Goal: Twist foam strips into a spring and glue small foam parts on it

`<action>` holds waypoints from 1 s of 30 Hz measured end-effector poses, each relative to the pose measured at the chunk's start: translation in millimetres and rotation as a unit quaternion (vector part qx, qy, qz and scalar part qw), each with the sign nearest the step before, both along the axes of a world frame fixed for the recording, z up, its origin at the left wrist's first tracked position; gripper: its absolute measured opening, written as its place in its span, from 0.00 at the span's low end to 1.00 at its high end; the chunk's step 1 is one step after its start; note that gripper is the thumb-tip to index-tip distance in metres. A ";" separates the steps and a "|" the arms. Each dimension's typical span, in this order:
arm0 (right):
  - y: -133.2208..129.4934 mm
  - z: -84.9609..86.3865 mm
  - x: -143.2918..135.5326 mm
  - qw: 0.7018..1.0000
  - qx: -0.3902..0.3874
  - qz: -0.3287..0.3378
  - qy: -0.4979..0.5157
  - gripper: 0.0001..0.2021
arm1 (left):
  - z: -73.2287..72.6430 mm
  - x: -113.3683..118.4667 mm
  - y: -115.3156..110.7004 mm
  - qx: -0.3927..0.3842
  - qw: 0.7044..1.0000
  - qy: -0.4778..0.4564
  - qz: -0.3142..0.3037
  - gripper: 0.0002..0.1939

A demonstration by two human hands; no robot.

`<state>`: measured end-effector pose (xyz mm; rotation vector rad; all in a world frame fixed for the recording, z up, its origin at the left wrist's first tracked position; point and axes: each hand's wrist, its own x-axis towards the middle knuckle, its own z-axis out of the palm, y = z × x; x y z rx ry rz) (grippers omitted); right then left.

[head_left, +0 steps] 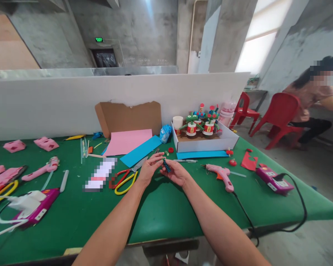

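Over the middle of the green table [155,210], my left hand [150,170] and my right hand [177,172] meet at a small dark, ridged folded strip [167,165]. My right hand's fingers are curled round the strip, and the fingertips of my left hand pinch at its upper end. Left of my left hand lie scissors [127,181] with yellow and red handles. A blue paper sheet [141,150] and a small red round piece [170,150] are just beyond my fingers. To the right rests a pink glue gun [222,176].
Behind stands a white box [208,145] holding cup figures, beside a blue crumpled bundle [165,133]. Pink paper [128,141] leans on cardboard [130,117]. Purple power strips [274,180] with cables lie right and left. A person [310,96] sits far right.
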<state>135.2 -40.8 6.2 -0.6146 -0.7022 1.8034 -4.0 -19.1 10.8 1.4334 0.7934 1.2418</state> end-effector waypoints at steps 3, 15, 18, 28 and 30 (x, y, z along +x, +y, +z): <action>1.6 -1.2 -0.2 1.000 -0.015 -0.026 0.003 0.10 | -2.1 0.1 1.5 0.007 1.000 0.004 0.005 0.14; 4.2 -0.4 -0.4 0.993 -0.068 -0.091 -0.014 0.07 | 1.5 -8.4 4.0 0.196 0.967 0.119 0.108 0.11; 4.5 -2.4 -0.4 0.994 -0.064 -0.085 -0.010 0.08 | 1.4 -7.9 3.7 0.216 0.958 0.146 0.120 0.11; 3.0 -0.5 -0.3 0.994 -0.072 -0.085 -0.020 0.09 | -0.1 -6.3 2.1 0.258 0.944 0.175 0.105 0.09; 2.9 -0.2 -0.5 0.994 -0.068 -0.081 -0.019 0.09 | 0.0 -6.1 1.7 0.260 0.944 0.175 0.105 0.09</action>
